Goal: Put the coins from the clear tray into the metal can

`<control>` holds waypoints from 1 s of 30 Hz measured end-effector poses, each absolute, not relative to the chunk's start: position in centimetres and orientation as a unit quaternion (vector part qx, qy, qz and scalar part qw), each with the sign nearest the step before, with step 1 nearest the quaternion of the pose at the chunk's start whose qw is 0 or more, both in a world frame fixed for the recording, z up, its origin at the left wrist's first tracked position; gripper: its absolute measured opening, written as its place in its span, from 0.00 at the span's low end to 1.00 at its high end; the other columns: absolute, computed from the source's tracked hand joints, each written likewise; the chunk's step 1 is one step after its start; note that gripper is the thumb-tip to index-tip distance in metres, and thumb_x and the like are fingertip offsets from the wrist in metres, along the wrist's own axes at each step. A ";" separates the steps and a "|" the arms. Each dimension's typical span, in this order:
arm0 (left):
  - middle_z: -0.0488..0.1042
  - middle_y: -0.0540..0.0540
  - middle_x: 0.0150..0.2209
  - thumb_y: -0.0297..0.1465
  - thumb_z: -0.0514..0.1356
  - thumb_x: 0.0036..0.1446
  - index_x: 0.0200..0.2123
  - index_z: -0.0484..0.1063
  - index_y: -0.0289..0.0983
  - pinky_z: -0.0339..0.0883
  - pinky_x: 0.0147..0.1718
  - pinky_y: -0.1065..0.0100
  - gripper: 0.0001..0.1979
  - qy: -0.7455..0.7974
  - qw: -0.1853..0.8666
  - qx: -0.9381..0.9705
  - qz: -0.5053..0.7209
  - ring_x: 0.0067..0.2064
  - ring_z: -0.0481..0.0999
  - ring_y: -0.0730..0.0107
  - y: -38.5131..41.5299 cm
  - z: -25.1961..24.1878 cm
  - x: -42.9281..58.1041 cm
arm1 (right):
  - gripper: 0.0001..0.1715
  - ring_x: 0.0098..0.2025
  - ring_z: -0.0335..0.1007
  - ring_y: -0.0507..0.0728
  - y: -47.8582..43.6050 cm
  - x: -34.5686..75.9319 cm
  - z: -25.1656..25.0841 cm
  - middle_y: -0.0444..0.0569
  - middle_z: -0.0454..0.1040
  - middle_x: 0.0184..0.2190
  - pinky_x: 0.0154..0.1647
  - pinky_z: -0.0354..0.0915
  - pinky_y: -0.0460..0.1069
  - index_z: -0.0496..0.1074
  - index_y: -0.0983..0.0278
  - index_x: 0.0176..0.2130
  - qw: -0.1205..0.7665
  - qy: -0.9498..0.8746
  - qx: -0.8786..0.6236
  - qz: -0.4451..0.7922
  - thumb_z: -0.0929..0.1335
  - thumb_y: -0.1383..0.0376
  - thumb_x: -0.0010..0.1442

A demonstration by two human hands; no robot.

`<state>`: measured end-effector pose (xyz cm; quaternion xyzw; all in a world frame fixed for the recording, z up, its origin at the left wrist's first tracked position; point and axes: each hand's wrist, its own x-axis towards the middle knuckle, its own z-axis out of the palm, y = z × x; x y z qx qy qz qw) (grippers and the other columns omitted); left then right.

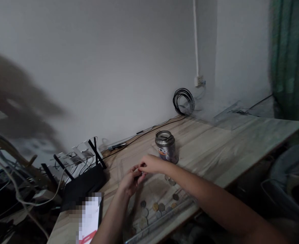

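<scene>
My left hand [131, 182] and my right hand [151, 164] meet over the table, fingertips together. The right fingers pinch inward above the curled left fingers. Whatever is between them is too small and covered to make out. Just behind my right hand stands a can-shaped coin bank [166, 149], upright, with a slot in its metal lid and a printed label. Several loose coins [155, 206], silver and gold-coloured, lie in front of my hands in a clear, shallow tray-like area [162, 222]. A few more coins [170, 180] show beside my right forearm.
At left sit a black router [84, 188] with upright antennas and a lit phone [90, 217], with tangled cables beyond. A coiled black cable [183, 101] leans on the wall at the back of the wooden table [205, 149]. A dark pen-like object [117, 146] lies along the wall.
</scene>
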<state>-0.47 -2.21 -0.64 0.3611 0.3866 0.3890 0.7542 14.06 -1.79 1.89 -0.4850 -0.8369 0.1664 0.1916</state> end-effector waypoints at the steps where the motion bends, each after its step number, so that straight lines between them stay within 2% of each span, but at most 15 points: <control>1: 0.74 0.44 0.31 0.15 0.53 0.47 0.42 0.66 0.29 0.69 0.27 0.78 0.17 0.384 0.760 0.360 0.381 0.30 0.76 0.73 -2.1 -0.7 -0.5 | 0.13 0.22 0.60 0.48 -1.7 14.3 1.8 0.44 0.73 0.21 0.21 0.49 0.43 0.76 0.63 0.31 0.188 -0.838 -0.481 0.177 0.63 0.64 0.49; 5: 0.75 0.39 0.32 0.20 0.52 0.51 0.42 0.66 0.27 0.70 0.29 0.76 0.13 0.387 0.777 0.347 0.355 0.32 0.76 0.68 -1.9 -0.7 -0.6 | 0.12 0.23 0.62 0.48 -1.8 14.8 2.3 0.43 0.73 0.22 0.22 0.51 0.42 0.76 0.62 0.32 0.178 -0.842 -0.475 0.183 0.66 0.67 0.44; 7: 0.75 0.37 0.31 0.22 0.51 0.52 0.42 0.65 0.26 0.70 0.30 0.75 0.13 0.402 0.773 0.328 0.365 0.33 0.76 0.67 -1.9 -0.6 -0.7 | 0.10 0.24 0.63 0.49 -2.0 14.8 2.8 0.42 0.73 0.23 0.23 0.52 0.42 0.75 0.62 0.30 0.202 -0.837 -0.482 0.160 0.67 0.67 0.44; 12: 0.73 0.33 0.38 0.25 0.52 0.53 0.43 0.64 0.27 0.70 0.34 0.73 0.14 0.395 0.776 0.327 0.366 0.38 0.75 0.65 -2.1 -0.3 -0.7 | 0.08 0.37 0.65 0.52 -2.5 17.2 5.3 0.46 0.74 0.31 0.36 0.56 0.45 0.73 0.62 0.31 0.445 -0.736 -0.508 -0.049 0.64 0.68 0.51; 14: 0.72 0.33 0.39 0.26 0.53 0.52 0.43 0.64 0.28 0.70 0.34 0.73 0.13 0.399 0.777 0.329 0.359 0.38 0.75 0.65 -2.3 -0.2 -0.6 | 0.09 0.39 0.64 0.53 -2.4 19.4 6.2 0.47 0.73 0.32 0.38 0.56 0.46 0.74 0.61 0.32 0.494 -0.652 -0.563 -0.116 0.64 0.66 0.52; 18: 0.72 0.32 0.40 0.27 0.53 0.53 0.43 0.63 0.27 0.70 0.33 0.72 0.14 0.387 0.784 0.331 0.355 0.37 0.75 0.65 -2.5 0.0 -0.6 | 0.08 0.34 0.65 0.54 -1.3 23.2 6.5 0.47 0.73 0.30 0.31 0.57 0.47 0.75 0.59 0.29 0.457 -0.556 -0.688 -0.095 0.66 0.62 0.47; 22: 0.71 0.30 0.41 0.28 0.52 0.53 0.45 0.61 0.26 0.69 0.34 0.71 0.16 0.377 0.794 0.317 0.356 0.38 0.75 0.64 -2.4 -0.1 -0.6 | 0.09 0.33 0.65 0.55 -0.6 24.0 5.7 0.46 0.73 0.29 0.30 0.57 0.47 0.76 0.58 0.29 0.438 -0.546 -0.711 -0.075 0.66 0.61 0.47; 27: 0.69 0.29 0.42 0.31 0.49 0.56 0.48 0.58 0.25 0.69 0.35 0.70 0.19 0.360 0.812 0.286 0.361 0.42 0.73 0.60 -2.3 0.0 -0.8 | 0.13 0.40 0.63 0.56 -1.6 21.8 6.1 0.49 0.73 0.33 0.40 0.57 0.49 0.74 0.62 0.35 0.521 -0.578 -0.603 -0.173 0.62 0.64 0.53; 30: 0.69 0.29 0.42 0.35 0.48 0.57 0.49 0.56 0.24 0.68 0.35 0.69 0.22 0.343 0.820 0.275 0.367 0.42 0.73 0.59 -2.3 0.2 -0.9 | 0.14 0.37 0.64 0.53 -2.1 18.9 5.6 0.49 0.73 0.33 0.40 0.57 0.47 0.73 0.64 0.36 0.530 -0.653 -0.524 -0.128 0.60 0.66 0.55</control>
